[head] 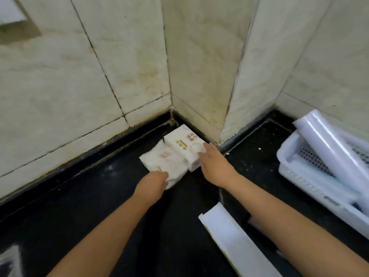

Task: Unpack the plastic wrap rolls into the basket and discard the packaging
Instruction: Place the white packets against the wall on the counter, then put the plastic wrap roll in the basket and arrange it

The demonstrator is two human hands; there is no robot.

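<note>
Two white tissue packs lie in the far corner of the black counter: a flatter front pack (159, 161) and a taller back pack (182, 146). My left hand (154, 181) grips the near end of the front pack. My right hand (212, 161) rests flat against the right side of the back pack, fingers extended. At the right stands a white perforated basket (295, 170) with plastic wrap rolls (327, 144) leaning in it. A long white packaging box (235, 240) with a green edge lies on the counter near me.
Pale tiled walls (119, 66) meet in a corner behind the packs, and a tiled column juts out just right of them. The black counter (89, 206) stretches left and toward me. A blurred pale object (8, 260) sits at the bottom left edge.
</note>
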